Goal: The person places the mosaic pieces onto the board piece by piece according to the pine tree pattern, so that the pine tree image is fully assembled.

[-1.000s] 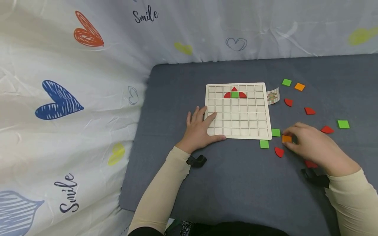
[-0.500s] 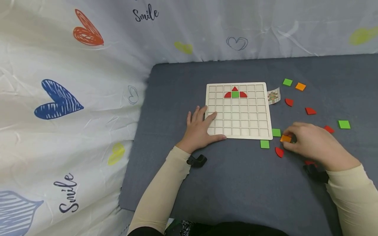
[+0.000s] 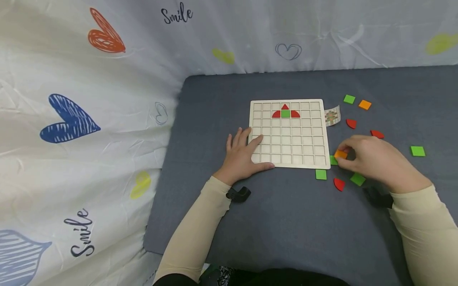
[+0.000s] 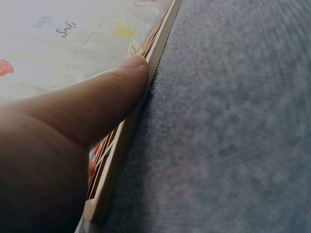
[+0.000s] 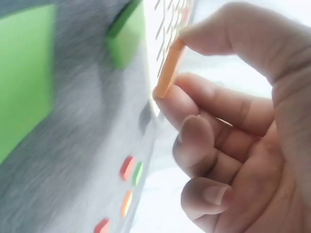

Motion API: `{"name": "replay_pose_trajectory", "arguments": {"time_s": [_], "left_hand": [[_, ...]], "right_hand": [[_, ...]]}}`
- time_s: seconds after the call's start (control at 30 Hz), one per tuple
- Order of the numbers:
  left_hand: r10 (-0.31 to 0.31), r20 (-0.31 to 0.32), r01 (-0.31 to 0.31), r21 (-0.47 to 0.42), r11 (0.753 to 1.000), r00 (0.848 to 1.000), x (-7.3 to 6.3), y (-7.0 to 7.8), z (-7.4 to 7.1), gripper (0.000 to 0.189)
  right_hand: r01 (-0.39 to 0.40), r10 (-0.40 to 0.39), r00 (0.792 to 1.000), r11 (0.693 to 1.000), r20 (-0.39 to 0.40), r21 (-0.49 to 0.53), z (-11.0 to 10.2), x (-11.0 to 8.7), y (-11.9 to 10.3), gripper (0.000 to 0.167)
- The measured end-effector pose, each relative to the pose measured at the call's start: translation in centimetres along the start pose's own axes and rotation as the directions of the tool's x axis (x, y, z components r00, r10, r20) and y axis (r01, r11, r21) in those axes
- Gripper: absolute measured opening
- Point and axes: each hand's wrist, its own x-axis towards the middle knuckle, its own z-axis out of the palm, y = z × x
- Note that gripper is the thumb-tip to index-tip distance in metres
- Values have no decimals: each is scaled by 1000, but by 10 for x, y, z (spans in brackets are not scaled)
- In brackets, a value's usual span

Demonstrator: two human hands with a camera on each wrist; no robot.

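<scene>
A pale wooden grid board (image 3: 290,142) lies flat on the grey table. Set in its upper cells are a red triangle (image 3: 284,107), a green square (image 3: 285,114) and two red quarter-circle tiles (image 3: 295,114). My left hand (image 3: 240,157) rests with spread fingers over the board's lower left corner; its thumb (image 4: 104,94) lies against the near edge. Between thumb and fingertips, my right hand (image 3: 379,161) pinches an orange square tile (image 3: 340,154), held raised just right of the board. The right wrist view shows that tile (image 5: 170,70) edge-on, clear of the table.
Loose green tiles (image 3: 321,174) and a red quarter-circle tile (image 3: 339,184) lie by the lower right corner. Farther back are green (image 3: 349,99), orange (image 3: 365,105) and red (image 3: 351,123) tiles. A patterned card (image 3: 332,116) sticks out beside the board's right edge.
My right hand has lifted the orange tile from the table and moved it left and away from me, toward the board. A green tile beneath the hand is uncovered. My left hand stays put.
</scene>
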Motion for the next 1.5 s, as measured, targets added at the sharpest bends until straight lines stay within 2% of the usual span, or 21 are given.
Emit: {"name": "replay_pose_trajectory", "arguments": {"time_s": [0.13, 0.3, 0.6, 0.87, 1.27, 1.5], "left_hand": [[0, 0, 0, -4, 1000, 1000, 1, 1, -1, 99], [4, -2, -4, -6, 1000, 1000, 2, 1, -3, 99], [1, -4, -1, 1, 1000, 1000, 4, 0, -4, 99], [-1, -1, 1, 17, 1000, 1000, 4, 1, -4, 99], [-7, 8, 7, 9, 1000, 1000, 1, 2, -2, 98], [-8, 5, 8, 6, 1000, 1000, 1, 1, -2, 98]], "right_hand": [[-2, 2, 1000, 1000, -16, 26, -5, 14, -9, 24], [47, -46, 999, 999, -24, 26, -7, 37, -17, 23], [101, -101, 995, 995, 20, 6, -12, 79, -29, 21], [163, -164, 985, 987, 58, 10, -8, 114, -43, 23], [148, -152, 983, 988, 99, 51, 5, 137, -47, 24], [202, -205, 975, 979, 87, 43, 10, 143, -48, 20]]}}
